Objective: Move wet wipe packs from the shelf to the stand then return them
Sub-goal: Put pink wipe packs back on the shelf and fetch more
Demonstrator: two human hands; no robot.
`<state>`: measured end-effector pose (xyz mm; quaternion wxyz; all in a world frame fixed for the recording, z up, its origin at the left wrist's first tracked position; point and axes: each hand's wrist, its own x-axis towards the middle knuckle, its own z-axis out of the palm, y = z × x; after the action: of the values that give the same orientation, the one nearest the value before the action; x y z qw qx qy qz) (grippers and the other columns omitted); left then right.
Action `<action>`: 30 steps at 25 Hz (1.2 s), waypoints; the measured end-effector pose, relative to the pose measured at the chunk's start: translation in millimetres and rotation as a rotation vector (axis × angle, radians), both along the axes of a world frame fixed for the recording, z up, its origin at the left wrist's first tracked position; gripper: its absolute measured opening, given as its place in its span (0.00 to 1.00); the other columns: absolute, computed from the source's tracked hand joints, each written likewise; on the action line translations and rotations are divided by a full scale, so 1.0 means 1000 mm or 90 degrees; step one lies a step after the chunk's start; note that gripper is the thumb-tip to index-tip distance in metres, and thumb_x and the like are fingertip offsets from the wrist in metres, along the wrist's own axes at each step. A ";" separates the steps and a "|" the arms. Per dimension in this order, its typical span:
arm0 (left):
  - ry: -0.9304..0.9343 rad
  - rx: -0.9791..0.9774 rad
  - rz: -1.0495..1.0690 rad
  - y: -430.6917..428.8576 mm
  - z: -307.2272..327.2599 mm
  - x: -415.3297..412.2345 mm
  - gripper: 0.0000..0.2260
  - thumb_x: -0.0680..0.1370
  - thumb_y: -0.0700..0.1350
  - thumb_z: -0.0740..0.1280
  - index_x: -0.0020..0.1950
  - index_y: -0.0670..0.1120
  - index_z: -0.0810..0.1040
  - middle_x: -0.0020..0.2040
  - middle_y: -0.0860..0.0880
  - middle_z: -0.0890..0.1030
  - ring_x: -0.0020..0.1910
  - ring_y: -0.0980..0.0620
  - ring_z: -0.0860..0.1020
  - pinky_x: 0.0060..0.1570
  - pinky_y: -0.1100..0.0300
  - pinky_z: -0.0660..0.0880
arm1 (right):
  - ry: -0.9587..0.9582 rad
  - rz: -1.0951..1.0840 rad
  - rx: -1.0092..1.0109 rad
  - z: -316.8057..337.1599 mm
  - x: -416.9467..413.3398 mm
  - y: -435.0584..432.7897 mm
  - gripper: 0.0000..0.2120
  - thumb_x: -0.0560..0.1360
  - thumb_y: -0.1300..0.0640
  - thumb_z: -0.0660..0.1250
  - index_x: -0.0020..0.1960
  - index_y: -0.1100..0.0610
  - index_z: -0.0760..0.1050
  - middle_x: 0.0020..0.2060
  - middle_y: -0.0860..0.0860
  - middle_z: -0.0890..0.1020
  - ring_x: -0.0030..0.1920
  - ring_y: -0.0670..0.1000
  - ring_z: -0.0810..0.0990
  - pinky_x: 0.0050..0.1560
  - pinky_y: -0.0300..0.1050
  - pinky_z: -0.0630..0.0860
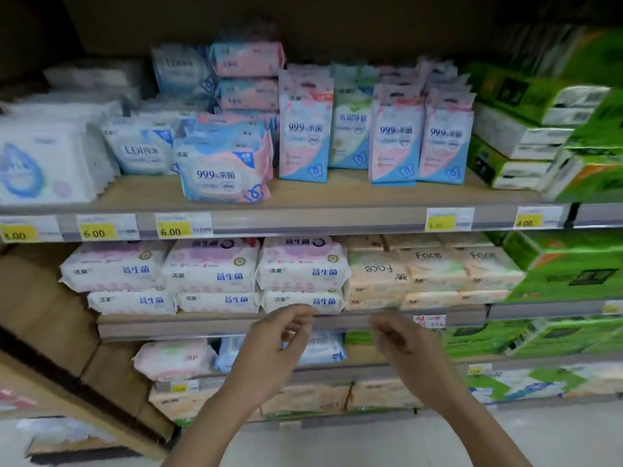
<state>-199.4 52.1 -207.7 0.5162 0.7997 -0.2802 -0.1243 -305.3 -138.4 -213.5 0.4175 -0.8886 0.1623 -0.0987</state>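
Note:
Wet wipe packs fill the upper shelf (pixel 337 197). A pink and blue pack marked 999 (pixel 224 175) lies flat at its front, with more stacked behind. Upright pink and blue packs (pixel 305 136) stand to its right. White and pink packs (pixel 300 269) lie on the shelf below. My left hand (pixel 273 342) and my right hand (pixel 404 345) hover in front of that lower shelf's edge. Both have loosely curled fingers and hold nothing. The image is blurred by motion.
Green tissue bundles (pixel 539 106) are stacked at the right of each shelf. Beige packs marked Face (pixel 435 267) lie right of the white packs. A tan cardboard panel (pixel 50 332) slants at the lower left. Yellow price tags (pixel 173 229) line the shelf edge.

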 end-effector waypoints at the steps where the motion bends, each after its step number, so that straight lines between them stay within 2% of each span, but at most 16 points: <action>1: -0.021 -0.033 0.014 -0.004 0.013 0.009 0.12 0.78 0.38 0.64 0.52 0.56 0.76 0.48 0.58 0.81 0.48 0.63 0.78 0.45 0.73 0.72 | -0.033 0.006 0.011 0.014 0.011 -0.004 0.09 0.77 0.62 0.64 0.45 0.48 0.76 0.31 0.45 0.78 0.32 0.42 0.73 0.34 0.32 0.66; 3: -0.058 -0.101 0.036 -0.009 0.038 0.027 0.13 0.77 0.37 0.65 0.52 0.55 0.78 0.46 0.58 0.82 0.47 0.63 0.79 0.45 0.73 0.72 | -0.102 0.005 0.031 0.038 0.031 -0.007 0.13 0.76 0.62 0.65 0.45 0.43 0.76 0.37 0.45 0.83 0.39 0.41 0.79 0.37 0.30 0.71; 6: -0.117 -0.167 0.046 -0.022 0.070 0.054 0.13 0.77 0.35 0.65 0.51 0.54 0.79 0.47 0.60 0.82 0.46 0.62 0.79 0.45 0.74 0.72 | -0.179 -0.011 0.015 0.064 0.057 -0.012 0.17 0.75 0.64 0.66 0.44 0.40 0.76 0.44 0.37 0.82 0.42 0.41 0.81 0.40 0.28 0.73; 10: -0.153 -0.214 -0.004 -0.046 0.096 0.084 0.13 0.76 0.34 0.66 0.52 0.52 0.79 0.48 0.59 0.81 0.47 0.62 0.79 0.47 0.74 0.72 | -0.244 -0.051 -0.008 0.088 0.085 -0.025 0.17 0.75 0.65 0.67 0.43 0.42 0.77 0.39 0.39 0.83 0.39 0.42 0.81 0.37 0.31 0.74; 12: -0.162 -0.221 -0.012 -0.066 0.103 0.095 0.12 0.76 0.34 0.66 0.52 0.50 0.79 0.47 0.58 0.81 0.47 0.63 0.79 0.48 0.74 0.72 | -0.276 -0.076 -0.020 0.097 0.096 -0.038 0.16 0.74 0.65 0.67 0.44 0.43 0.77 0.41 0.40 0.82 0.39 0.45 0.80 0.37 0.35 0.75; 14: -0.162 -0.193 -0.014 -0.094 0.107 0.105 0.12 0.75 0.36 0.67 0.54 0.50 0.77 0.47 0.58 0.81 0.47 0.63 0.78 0.48 0.73 0.72 | -0.293 -0.106 -0.033 0.104 0.106 -0.060 0.14 0.74 0.65 0.67 0.45 0.45 0.77 0.41 0.42 0.83 0.41 0.45 0.80 0.39 0.34 0.75; 16: -0.179 -0.129 -0.011 -0.126 0.110 0.115 0.15 0.75 0.39 0.67 0.61 0.50 0.75 0.54 0.56 0.79 0.50 0.63 0.76 0.53 0.69 0.73 | -0.308 -0.152 -0.035 0.108 0.116 -0.088 0.12 0.74 0.65 0.67 0.47 0.48 0.76 0.41 0.45 0.82 0.42 0.45 0.79 0.38 0.29 0.73; 18: -0.189 -0.071 0.008 -0.158 0.110 0.126 0.21 0.76 0.42 0.67 0.68 0.49 0.70 0.62 0.53 0.75 0.57 0.59 0.74 0.60 0.63 0.71 | -0.306 -0.204 -0.043 0.109 0.128 -0.120 0.09 0.74 0.64 0.67 0.51 0.51 0.75 0.46 0.51 0.81 0.42 0.47 0.78 0.37 0.27 0.71; 21: -0.206 0.030 0.049 -0.197 0.107 0.139 0.27 0.75 0.47 0.68 0.72 0.48 0.63 0.67 0.50 0.70 0.66 0.52 0.69 0.64 0.58 0.67 | -0.250 -0.243 -0.103 0.107 0.148 -0.152 0.14 0.74 0.60 0.69 0.59 0.58 0.74 0.52 0.53 0.80 0.49 0.50 0.79 0.39 0.30 0.69; 23: -0.191 0.053 0.063 -0.216 0.107 0.143 0.26 0.74 0.49 0.68 0.70 0.48 0.64 0.65 0.48 0.71 0.65 0.50 0.70 0.62 0.57 0.69 | -0.222 -0.225 -0.130 0.107 0.158 -0.161 0.19 0.74 0.57 0.69 0.64 0.58 0.72 0.56 0.52 0.78 0.52 0.49 0.78 0.45 0.37 0.70; 25: -0.162 0.053 0.084 -0.229 0.107 0.145 0.26 0.73 0.48 0.69 0.69 0.49 0.65 0.63 0.49 0.71 0.62 0.50 0.72 0.59 0.57 0.71 | -0.221 -0.206 -0.152 0.108 0.166 -0.164 0.20 0.74 0.57 0.69 0.64 0.57 0.71 0.56 0.51 0.77 0.53 0.50 0.77 0.47 0.41 0.72; 28: -0.104 0.018 0.087 -0.239 0.109 0.145 0.26 0.71 0.47 0.71 0.67 0.51 0.66 0.60 0.52 0.73 0.59 0.52 0.74 0.55 0.57 0.74 | -0.237 -0.175 -0.157 0.107 0.175 -0.163 0.20 0.74 0.57 0.69 0.64 0.57 0.71 0.53 0.49 0.74 0.55 0.51 0.75 0.51 0.42 0.72; 30: -0.046 -0.025 0.087 -0.241 0.113 0.145 0.26 0.71 0.44 0.72 0.65 0.50 0.64 0.57 0.55 0.74 0.55 0.55 0.75 0.50 0.61 0.73 | -0.232 -0.166 -0.140 0.104 0.179 -0.162 0.23 0.73 0.57 0.70 0.66 0.57 0.69 0.56 0.50 0.74 0.58 0.51 0.73 0.56 0.44 0.73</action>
<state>-54.0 -189.2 -94.5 0.5286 0.8106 -0.2462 -0.0544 -126.2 -299.9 -109.3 0.3241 -0.8679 0.1856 -0.3273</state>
